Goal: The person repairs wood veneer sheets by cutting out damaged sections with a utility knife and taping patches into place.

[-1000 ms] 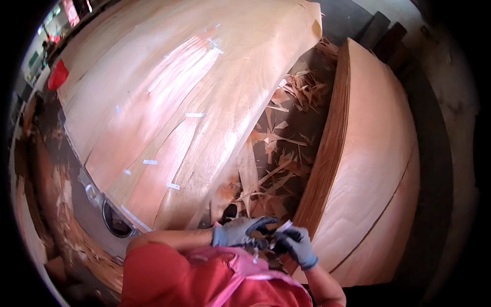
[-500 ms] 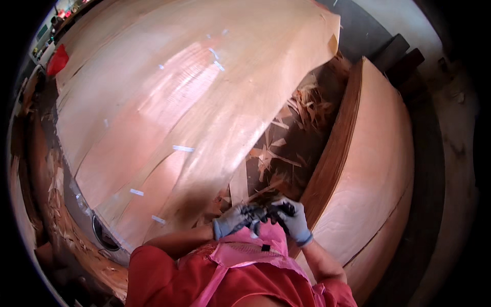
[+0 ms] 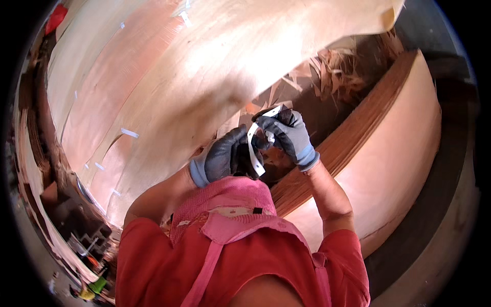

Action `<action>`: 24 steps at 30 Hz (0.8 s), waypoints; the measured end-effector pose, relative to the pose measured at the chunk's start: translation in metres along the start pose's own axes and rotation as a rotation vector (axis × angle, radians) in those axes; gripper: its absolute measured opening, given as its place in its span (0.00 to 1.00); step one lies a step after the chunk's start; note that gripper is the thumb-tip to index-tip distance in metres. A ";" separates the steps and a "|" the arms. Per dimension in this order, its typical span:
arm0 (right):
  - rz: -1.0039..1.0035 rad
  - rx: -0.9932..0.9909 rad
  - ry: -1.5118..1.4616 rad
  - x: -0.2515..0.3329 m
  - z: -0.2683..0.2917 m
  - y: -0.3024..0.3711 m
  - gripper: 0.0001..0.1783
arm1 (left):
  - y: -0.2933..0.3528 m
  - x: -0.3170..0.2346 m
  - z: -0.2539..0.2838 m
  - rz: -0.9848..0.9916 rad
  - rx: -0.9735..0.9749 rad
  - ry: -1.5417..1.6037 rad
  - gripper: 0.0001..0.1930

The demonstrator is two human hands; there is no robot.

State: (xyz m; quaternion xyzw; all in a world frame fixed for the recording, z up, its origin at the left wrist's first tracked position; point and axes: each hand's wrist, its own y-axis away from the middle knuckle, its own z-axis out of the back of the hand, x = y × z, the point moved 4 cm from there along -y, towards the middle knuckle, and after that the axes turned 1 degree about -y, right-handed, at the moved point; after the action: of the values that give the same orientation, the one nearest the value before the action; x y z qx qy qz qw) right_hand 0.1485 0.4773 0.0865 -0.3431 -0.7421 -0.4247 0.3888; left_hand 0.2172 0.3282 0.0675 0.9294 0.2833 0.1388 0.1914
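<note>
Both my hands are gloved in grey-blue and meet in front of my chest. My left hand (image 3: 221, 159) grips a dark roll-like thing that I cannot make out clearly. My right hand (image 3: 287, 134) pinches the upper end of a white tape strip (image 3: 251, 148) that curves down between the two hands. A large sheet of pale wood veneer (image 3: 204, 77) lies just beyond my hands, with small white tape patches (image 3: 129, 133) on it.
A thick stack of veneer sheets (image 3: 394, 153) stands to my right. Broken veneer scraps (image 3: 337, 69) fill the gap between stack and sheet. Dark clutter (image 3: 76, 225) sits at lower left, and a red object (image 3: 57, 14) at upper left.
My hands have risen away from my chest and drawn apart a little. A white strip of tape now stretches between them.
</note>
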 end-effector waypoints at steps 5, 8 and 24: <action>-0.128 0.057 0.025 0.031 0.012 -0.044 0.09 | -0.018 -0.038 -0.021 -0.244 -0.126 -0.133 0.24; 0.069 0.079 0.199 0.047 0.004 -0.081 0.08 | -0.026 -0.073 -0.024 -0.298 -0.013 -0.320 0.24; 0.061 0.210 0.155 0.149 -0.021 -0.278 0.10 | -0.011 -0.238 -0.066 -0.824 -0.298 -0.800 0.08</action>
State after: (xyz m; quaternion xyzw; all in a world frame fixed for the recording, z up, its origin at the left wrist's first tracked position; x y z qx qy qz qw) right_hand -0.1477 0.3731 0.1224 -0.2890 -0.7395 -0.3578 0.4916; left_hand -0.0029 0.2168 0.0863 0.6860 0.5044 -0.2697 0.4497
